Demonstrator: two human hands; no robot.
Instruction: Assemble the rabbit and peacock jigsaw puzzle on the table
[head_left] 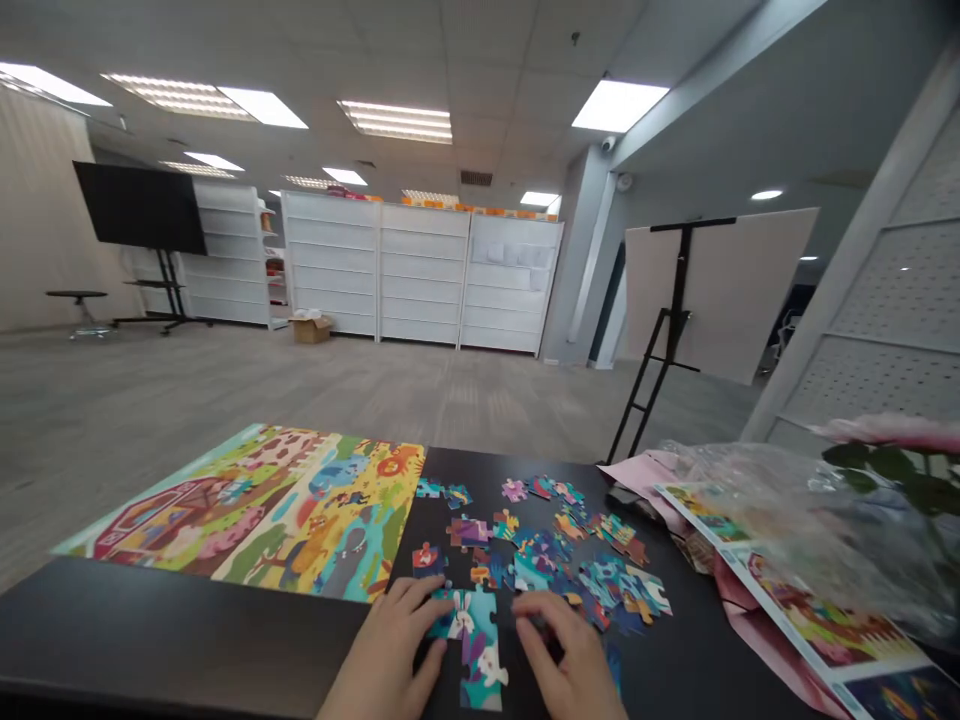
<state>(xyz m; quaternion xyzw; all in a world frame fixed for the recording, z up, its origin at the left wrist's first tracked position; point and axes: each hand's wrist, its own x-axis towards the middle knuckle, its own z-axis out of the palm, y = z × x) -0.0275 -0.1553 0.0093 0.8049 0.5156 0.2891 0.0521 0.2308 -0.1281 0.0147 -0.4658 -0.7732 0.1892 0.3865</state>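
Note:
My left hand [394,650] rests on the dark table [187,640], fingers stretched onto the left edge of a small joined cluster of puzzle pieces [476,650] showing a white rabbit. My right hand [566,655] lies just right of that cluster, fingers curled down on the table and touching loose pieces. A heap of loose colourful puzzle pieces [555,555] spreads beyond both hands. A finished colourful animal puzzle picture [262,510] lies flat at the left.
At the right lie printed picture sheets [795,590], crumpled clear plastic [780,500], pink wrapping and a pink flower with green leaves [892,445]. Beyond the table stand a black easel with a board [675,320], white shelving [420,275] and a screen on a stand [142,210].

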